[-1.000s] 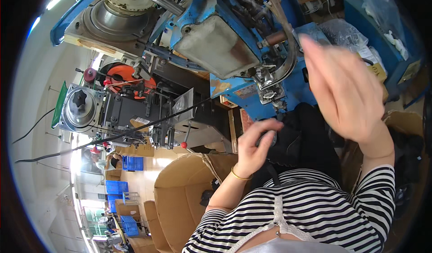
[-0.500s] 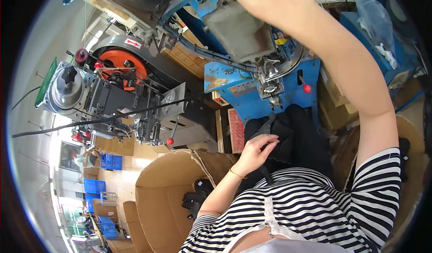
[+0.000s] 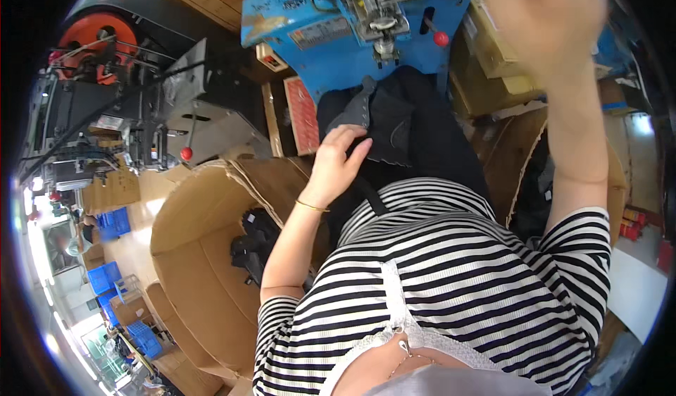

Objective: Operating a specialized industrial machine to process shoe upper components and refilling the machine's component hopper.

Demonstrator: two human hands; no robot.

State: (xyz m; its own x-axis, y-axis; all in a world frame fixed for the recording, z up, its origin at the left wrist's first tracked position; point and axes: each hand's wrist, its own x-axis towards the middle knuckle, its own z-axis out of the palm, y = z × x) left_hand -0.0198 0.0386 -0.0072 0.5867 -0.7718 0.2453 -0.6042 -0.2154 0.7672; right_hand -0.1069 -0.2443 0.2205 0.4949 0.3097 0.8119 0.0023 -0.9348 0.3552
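Note:
A dark grey shoe upper [image 3: 391, 125] with a row of small eyelets and a zigzag edge lies over my lap. My left hand [image 3: 338, 160] rests at its left edge, thumb and fingers closing on it. Raised at the upper right, my right hand [image 3: 546, 19] is smeared by motion, so its fingers and anything in them cannot be made out. Just beyond my knees stands a blue eyelet machine [image 3: 338, 36]; its metal setting head [image 3: 384, 33] hangs above the far end of the upper, apart from it.
An open cardboard carton [image 3: 204, 276] on my left holds dark pieces [image 3: 257, 244]; another carton [image 3: 517, 163] with dark contents stands at my right. A lever with a red knob [image 3: 441, 39] sticks out of the blue machine. A dark machine with an orange wheel [image 3: 98, 47] stands far left.
My view has tilted down toward my lap, so the machines sit higher in it. My right hand has come back from the machine's top to the right. The left still holds the upper.

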